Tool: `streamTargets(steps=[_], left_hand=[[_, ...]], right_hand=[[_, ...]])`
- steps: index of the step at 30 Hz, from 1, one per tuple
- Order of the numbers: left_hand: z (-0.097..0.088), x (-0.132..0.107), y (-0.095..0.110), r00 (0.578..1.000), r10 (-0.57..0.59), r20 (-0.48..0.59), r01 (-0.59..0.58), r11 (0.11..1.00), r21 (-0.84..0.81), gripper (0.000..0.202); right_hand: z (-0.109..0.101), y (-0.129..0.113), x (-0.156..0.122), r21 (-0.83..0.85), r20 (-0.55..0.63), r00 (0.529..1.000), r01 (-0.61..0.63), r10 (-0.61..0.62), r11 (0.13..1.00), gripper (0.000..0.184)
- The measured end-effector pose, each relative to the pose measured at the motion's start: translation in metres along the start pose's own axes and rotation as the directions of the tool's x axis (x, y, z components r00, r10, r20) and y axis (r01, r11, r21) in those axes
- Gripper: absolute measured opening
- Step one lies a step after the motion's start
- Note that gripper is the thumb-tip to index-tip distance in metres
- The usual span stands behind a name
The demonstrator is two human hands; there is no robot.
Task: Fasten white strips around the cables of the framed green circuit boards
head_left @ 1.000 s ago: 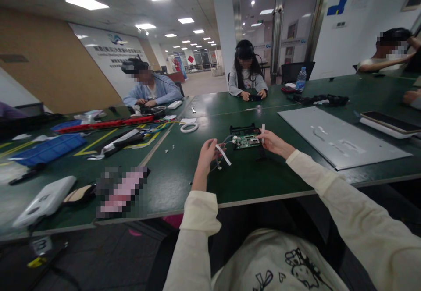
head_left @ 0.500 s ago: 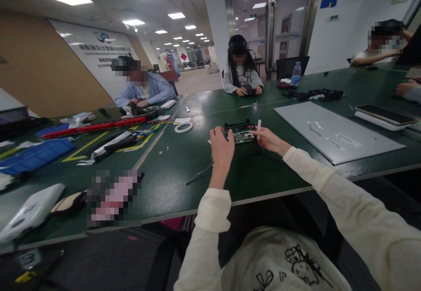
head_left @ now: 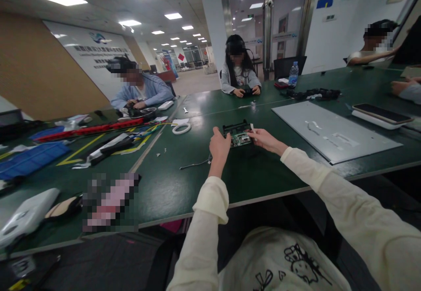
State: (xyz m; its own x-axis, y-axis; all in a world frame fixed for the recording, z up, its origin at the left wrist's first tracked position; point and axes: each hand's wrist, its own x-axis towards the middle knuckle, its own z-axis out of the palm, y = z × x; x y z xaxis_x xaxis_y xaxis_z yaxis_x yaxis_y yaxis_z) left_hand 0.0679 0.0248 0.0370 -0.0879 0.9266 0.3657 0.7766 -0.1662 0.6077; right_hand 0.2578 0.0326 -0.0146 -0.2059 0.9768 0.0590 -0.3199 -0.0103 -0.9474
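A small green circuit board in a black frame lies on the dark green table in front of me. My left hand is closed at the board's left edge, fingers curled against it. My right hand reaches to the board's right side and pinches a narrow white strip between its fingertips. A thin wire trails on the table left of my left hand.
A grey metal panel lies to the right, a white tape ring to the left rear. Blue trays, red and black bars and a white device fill the left table. Several other people sit around the tables.
My left hand has let the white strip and wire go and moved right to the board's left edge. The right hand has lowered its strip toward the board.
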Motion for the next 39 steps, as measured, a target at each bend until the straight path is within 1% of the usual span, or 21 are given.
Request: streamTargets(steps=[3, 5, 6, 8, 10, 12, 14, 16, 18, 19, 21, 23, 24, 26, 27, 29, 30, 33, 35, 37, 39], left_hand=[[0.009, 0.0, -0.008, 1.0, -0.024, -0.009, 0.024, 0.999, -0.022, 0.038], [0.014, -0.001, -0.012, 1.0, -0.025, -0.006, 0.025, 0.999, 0.029, 0.037], [0.016, -0.001, -0.014, 1.0, -0.019, 0.001, 0.019, 0.997, 0.071, 0.037], [0.018, -0.002, -0.017, 0.999, -0.014, 0.03, 0.01, 0.988, 0.156, 0.037], [0.019, -0.003, -0.019, 0.997, -0.028, 0.065, 0.012, 0.974, 0.225, 0.034], [0.02, -0.004, -0.019, 0.996, -0.029, 0.083, 0.004, 0.957, 0.289, 0.029], [0.02, -0.006, -0.017, 0.999, 0.019, 0.049, -0.034, 0.941, 0.337, 0.024], [0.019, -0.009, -0.011, 0.992, 0.122, -0.025, -0.106, 0.933, 0.345, 0.024], [0.017, -0.012, -0.003, 0.965, 0.254, -0.069, -0.224, 0.931, 0.29, 0.03], [0.017, -0.014, 0.002, 0.947, 0.317, -0.054, -0.297, 0.926, 0.231, 0.034], [0.02, -0.017, 0.01, 0.912, 0.408, 0.034, -0.409, 0.91, 0.062, 0.04], [0.026, -0.018, 0.015, 0.888, 0.449, 0.101, -0.441, 0.892, -0.097, 0.04], [0.03, -0.018, 0.016, 0.884, 0.455, 0.111, -0.437, 0.886, -0.153, 0.038], [0.035, -0.016, 0.014, 0.889, 0.447, 0.097, -0.418, 0.881, -0.221, 0.031], [0.036, -0.014, 0.012, 0.898, 0.432, 0.084, -0.402, 0.883, -0.241, 0.029], [0.035, -0.01, 0.008, 0.921, 0.385, 0.062, -0.357, 0.895, -0.268, 0.027], [0.034, -0.008, 0.005, 0.933, 0.357, 0.051, -0.331, 0.902, -0.276, 0.028], [0.028, -0.004, 0.002, 0.954, 0.298, 0.027, -0.278, 0.916, -0.289, 0.032], [0.025, -0.004, 0.001, 0.955, 0.295, 0.019, -0.275, 0.911, -0.308, 0.033], [0.025, -0.004, 0.001, 0.953, 0.302, 0.012, -0.282, 0.904, -0.322, 0.035], [0.026, -0.004, 0.0, 0.955, 0.296, 0.003, -0.28, 0.906, -0.316, 0.037]], right_hand=[[-0.004, 0.003, 0.001, -0.14, -0.074, 0.997, -0.028, 0.018, 0.99, 0.014], [-0.009, 0.005, 0.002, -0.215, -0.14, 0.99, -0.031, 0.0, 0.976, 0.012], [-0.012, 0.005, 0.002, -0.258, -0.165, 0.986, -0.012, -0.032, 0.966, 0.01], [-0.017, 0.005, 0.001, -0.378, -0.18, 0.973, 0.066, -0.143, 0.923, 0.007], [-0.02, 0.002, -0.002, -0.528, -0.134, 0.956, 0.153, -0.26, 0.835, 0.01], [-0.018, -0.001, -0.006, -0.664, -0.07, 0.944, 0.198, -0.323, 0.721, 0.014], [-0.013, -0.004, -0.011, -0.76, -0.025, 0.938, 0.206, -0.345, 0.616, 0.017], [-0.007, -0.006, -0.013, -0.801, -0.015, 0.928, 0.211, -0.372, 0.56, 0.017], [-0.002, -0.005, -0.014, -0.811, -0.032, 0.908, 0.222, -0.419, 0.542, 0.016], [0.0, -0.005, -0.013, -0.818, -0.041, 0.897, 0.223, -0.44, 0.53, 0.017], [0.003, -0.003, -0.012, -0.857, -0.045, 0.885, 0.204, -0.464, 0.473, 0.016], [0.006, -0.002, -0.01, -0.904, -0.021, 0.891, 0.177, -0.454, 0.389, 0.015], [0.007, -0.001, -0.01, -0.921, 0.001, 0.896, 0.173, -0.443, 0.349, 0.014], [0.01, -0.003, -0.01, -0.935, 0.054, 0.904, 0.195, -0.425, 0.296, 0.014], [0.01, -0.005, -0.01, -0.933, 0.083, 0.907, 0.216, -0.412, 0.287, 0.015], [0.01, -0.01, -0.011, -0.914, 0.115, 0.917, 0.249, -0.382, 0.321, 0.018], [0.009, -0.013, -0.011, -0.891, 0.115, 0.927, 0.255, -0.356, 0.376, 0.02], [0.005, -0.02, -0.013, -0.736, 0.06, 0.967, 0.21, -0.247, 0.644, 0.033], [0.003, -0.023, -0.015, -0.593, 0.023, 0.983, 0.158, -0.18, 0.789, 0.037], [0.003, -0.023, -0.016, -0.49, -0.011, 0.989, 0.125, -0.15, 0.863, 0.035], [0.004, -0.023, -0.015, -0.452, -0.035, 0.987, 0.127, -0.159, 0.883, 0.031]])
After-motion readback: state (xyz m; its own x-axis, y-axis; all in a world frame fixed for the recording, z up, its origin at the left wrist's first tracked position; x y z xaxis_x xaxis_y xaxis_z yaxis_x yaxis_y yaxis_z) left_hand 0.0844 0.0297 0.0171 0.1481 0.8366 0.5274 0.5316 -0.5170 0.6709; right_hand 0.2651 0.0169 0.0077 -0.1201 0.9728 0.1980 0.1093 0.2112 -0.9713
